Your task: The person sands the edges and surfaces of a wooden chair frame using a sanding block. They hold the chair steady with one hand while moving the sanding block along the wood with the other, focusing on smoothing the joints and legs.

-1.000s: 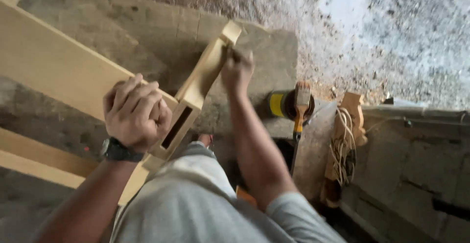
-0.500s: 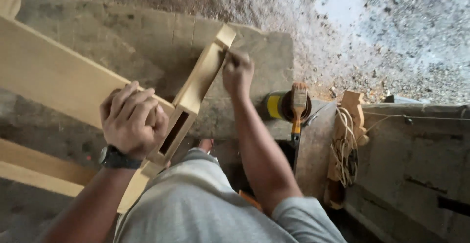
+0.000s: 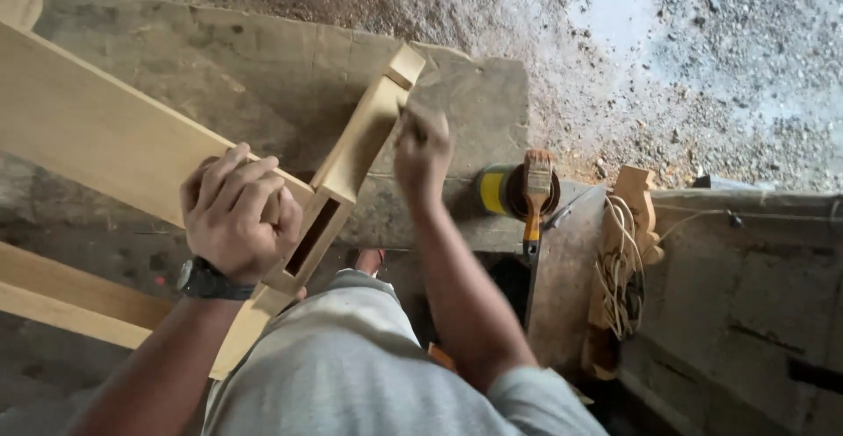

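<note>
The right hand (image 3: 422, 151) has slid down the wooden bar (image 3: 351, 159) — fingers closed, contents unclear; the left hand (image 3: 239, 209) grips the bar; beside it, a brush (image 3: 536, 192) rests across a can (image 3: 505, 190).

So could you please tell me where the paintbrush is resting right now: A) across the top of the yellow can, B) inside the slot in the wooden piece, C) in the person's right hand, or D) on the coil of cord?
A: the paintbrush lies across the open top of the yellow can, apart from the right hand, which is on the wooden piece.
</note>
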